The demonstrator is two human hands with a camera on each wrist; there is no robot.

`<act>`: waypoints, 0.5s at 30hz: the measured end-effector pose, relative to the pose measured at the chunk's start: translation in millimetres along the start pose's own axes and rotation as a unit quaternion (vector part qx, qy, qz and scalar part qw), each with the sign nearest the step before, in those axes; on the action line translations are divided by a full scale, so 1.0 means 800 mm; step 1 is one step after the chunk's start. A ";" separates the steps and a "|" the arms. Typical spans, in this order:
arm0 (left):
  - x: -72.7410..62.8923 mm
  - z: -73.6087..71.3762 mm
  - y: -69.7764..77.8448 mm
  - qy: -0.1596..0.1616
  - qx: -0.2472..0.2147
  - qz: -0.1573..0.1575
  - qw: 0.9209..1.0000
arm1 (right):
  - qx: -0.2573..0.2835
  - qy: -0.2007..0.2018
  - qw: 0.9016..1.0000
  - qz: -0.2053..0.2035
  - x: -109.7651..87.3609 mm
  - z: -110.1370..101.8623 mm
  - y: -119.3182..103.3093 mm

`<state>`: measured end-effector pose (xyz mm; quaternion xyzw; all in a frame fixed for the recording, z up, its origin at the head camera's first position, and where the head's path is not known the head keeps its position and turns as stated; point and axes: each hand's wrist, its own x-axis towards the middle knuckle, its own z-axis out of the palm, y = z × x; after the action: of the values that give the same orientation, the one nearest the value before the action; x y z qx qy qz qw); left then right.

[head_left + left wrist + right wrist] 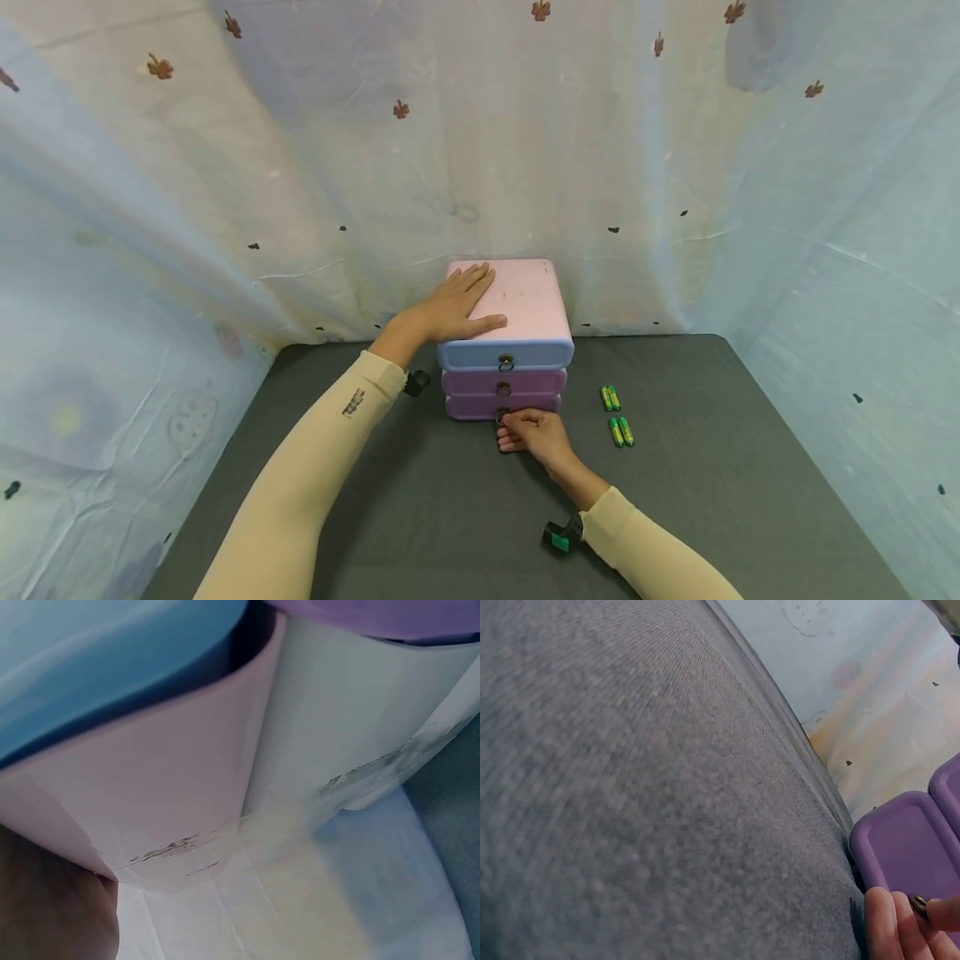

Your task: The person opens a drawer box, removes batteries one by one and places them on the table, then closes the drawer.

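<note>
A small chest of drawers (pixel 528 300) with a pink top stands against the back curtain. Its top drawer front (pixel 472 356) is blue, the two below purple. My left hand (pixel 453 307) lies flat on the pink top, fingers spread; in the left wrist view only part of that hand (pixel 56 900) shows beside the pink casing (pixel 150 772). At the bottom drawer (pixel 465 408), my right hand (pixel 536 435) pinches the ring pull between thumb and finger. The right wrist view shows the dark metal pull (pixel 918 903) at the fingertips, against the purple drawer front (pixel 907 840).
Two pairs of green batteries, a farther pair (pixel 611 398) and a nearer pair (pixel 622 432), lie right of the chest on the dark grey table (pixel 712 500). Pale patterned curtains (pixel 510 167) hang behind and along both sides.
</note>
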<state>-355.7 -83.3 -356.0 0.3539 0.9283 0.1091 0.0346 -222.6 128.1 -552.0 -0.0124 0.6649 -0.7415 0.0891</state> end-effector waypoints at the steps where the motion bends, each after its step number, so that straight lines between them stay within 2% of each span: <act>1: -0.001 0.000 0.001 0.000 0.002 -0.001 1.000 | -0.002 -0.001 1.000 0.001 0.000 0.000 0.000; 15: -0.002 -0.001 0.002 -0.003 0.001 0.000 1.000 | -0.028 0.004 1.000 -0.004 0.000 0.000 -0.003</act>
<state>-353.8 -83.4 -354.7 0.3543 0.9282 0.1071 0.0375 -223.1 128.3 -550.0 -0.0148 0.6857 -0.7229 0.0836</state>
